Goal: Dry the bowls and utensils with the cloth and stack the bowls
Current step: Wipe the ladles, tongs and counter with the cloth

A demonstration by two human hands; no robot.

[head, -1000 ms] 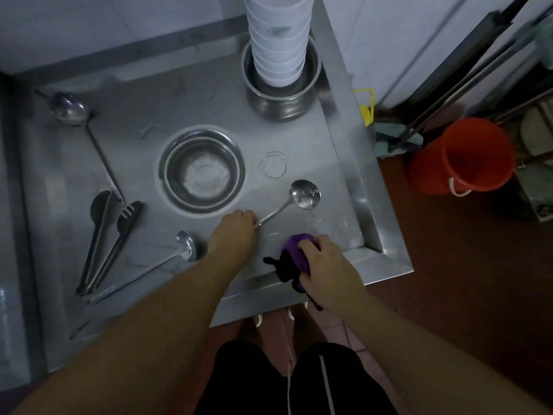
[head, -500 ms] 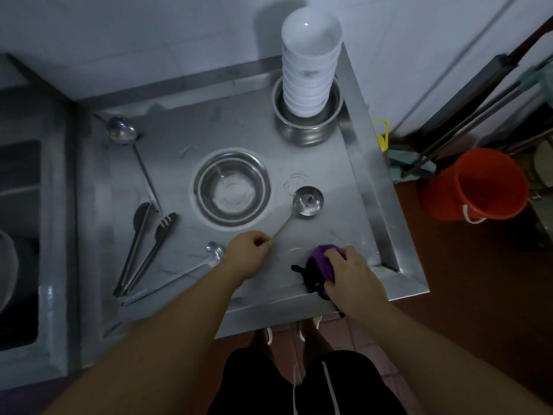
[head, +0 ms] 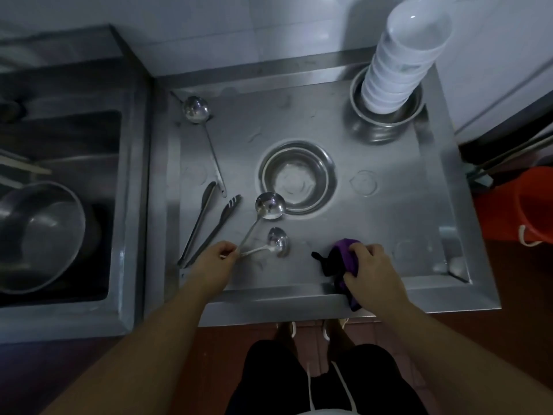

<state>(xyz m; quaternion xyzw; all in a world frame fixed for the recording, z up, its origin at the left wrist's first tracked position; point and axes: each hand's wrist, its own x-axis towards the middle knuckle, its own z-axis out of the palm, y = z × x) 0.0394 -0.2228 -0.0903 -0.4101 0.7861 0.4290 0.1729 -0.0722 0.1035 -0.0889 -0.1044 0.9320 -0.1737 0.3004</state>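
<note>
Ladle (head: 269, 205) handle pinched by left hand (head: 220, 256), cloth (head: 347, 257) bunched in right hand (head: 369, 269) at 3 o'clock; bowl should be wiped first.

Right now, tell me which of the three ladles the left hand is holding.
The left hand grips the handle of the ladle whose bowl sits by the steel bowl's rim. The smaller ladle and the far ladle lie free.

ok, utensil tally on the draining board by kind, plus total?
Ladles: 3, one at back left, one held by the left hand, one lying beside it
Tongs: 1
Total: 4
</note>
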